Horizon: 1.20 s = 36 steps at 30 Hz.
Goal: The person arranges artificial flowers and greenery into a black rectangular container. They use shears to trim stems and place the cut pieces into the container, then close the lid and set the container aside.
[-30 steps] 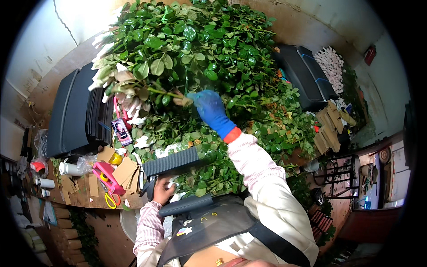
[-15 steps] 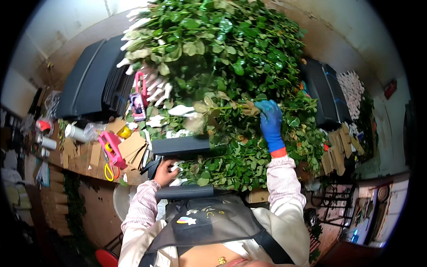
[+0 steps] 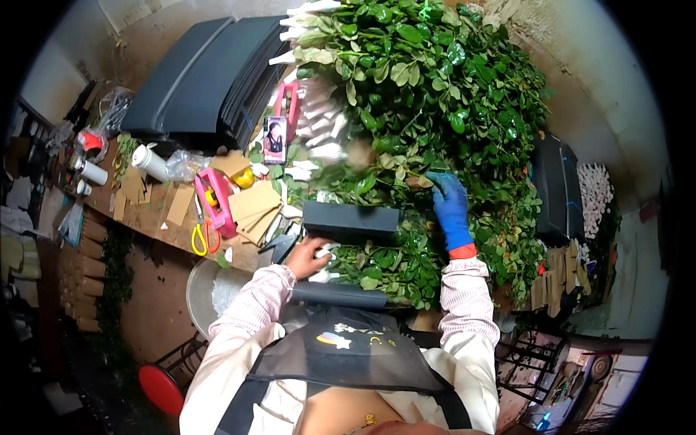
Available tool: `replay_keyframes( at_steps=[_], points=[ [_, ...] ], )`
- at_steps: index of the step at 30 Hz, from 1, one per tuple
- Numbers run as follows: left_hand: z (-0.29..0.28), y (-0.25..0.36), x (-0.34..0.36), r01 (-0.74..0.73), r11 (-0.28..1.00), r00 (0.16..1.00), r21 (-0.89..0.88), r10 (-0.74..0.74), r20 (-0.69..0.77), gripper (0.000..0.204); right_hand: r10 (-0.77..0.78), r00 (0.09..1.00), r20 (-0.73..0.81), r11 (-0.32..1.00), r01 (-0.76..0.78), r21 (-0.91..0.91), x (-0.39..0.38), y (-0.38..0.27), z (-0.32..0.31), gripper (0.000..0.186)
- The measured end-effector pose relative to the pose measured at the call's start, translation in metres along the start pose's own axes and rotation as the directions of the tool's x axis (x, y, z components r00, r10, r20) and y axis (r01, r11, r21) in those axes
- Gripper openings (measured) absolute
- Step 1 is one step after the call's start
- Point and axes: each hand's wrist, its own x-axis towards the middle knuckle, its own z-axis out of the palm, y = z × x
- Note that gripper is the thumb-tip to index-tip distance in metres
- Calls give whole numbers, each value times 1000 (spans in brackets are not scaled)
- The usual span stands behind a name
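My right hand (image 3: 448,206), in a blue glove, is closed on a leafy rose stem (image 3: 417,181) whose blurred head end points left, below the big pile of green foliage (image 3: 442,72). My bare left hand (image 3: 306,257) curls its fingers onto white-sleeved flower heads (image 3: 325,275) at the left end of a lower row of stems (image 3: 391,268). That row lies between a dark ridged block (image 3: 351,219) and a padded dark bar (image 3: 337,296). More white-sleeved heads (image 3: 322,119) stick out leftward from the pile.
Stacked dark boards (image 3: 181,80) stand left, another stack (image 3: 554,188) right. A pink tape dispenser (image 3: 217,203), scissors (image 3: 205,239), cardboard pieces (image 3: 257,210), a phone (image 3: 274,138) and white bottles (image 3: 148,161) lie on the wooden table (image 3: 156,225). A red stool (image 3: 158,388) stands below.
My gloved right hand has moved right and down with the stem from the pile. My left hand stays at the lower row. The whole view has shifted as my head turned.
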Motion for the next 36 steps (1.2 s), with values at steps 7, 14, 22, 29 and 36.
replay_keyframes(
  at_steps=[7,14,22,29,36],
  points=[
    [-1,1,2,-31,995,999,96,33,-25,42,-69,995,79,970,85,-229,-5,-11,-14,42],
    [5,-7,5,-59,998,997,-4,59,-58,42,88,993,-81,906,-114,-409,-29,36,-50,35],
    [7,-28,6,-31,999,999,-39,31,7,40,44,976,215,999,-43,-11,-82,-58,-62,36],
    [1,-12,2,13,997,1000,72,-12,-21,46,172,915,365,947,-51,-319,-170,11,29,31],
    [4,-17,3,-12,999,1000,31,12,-10,39,270,648,712,941,-335,-52,-61,-131,22,44]
  ],
)
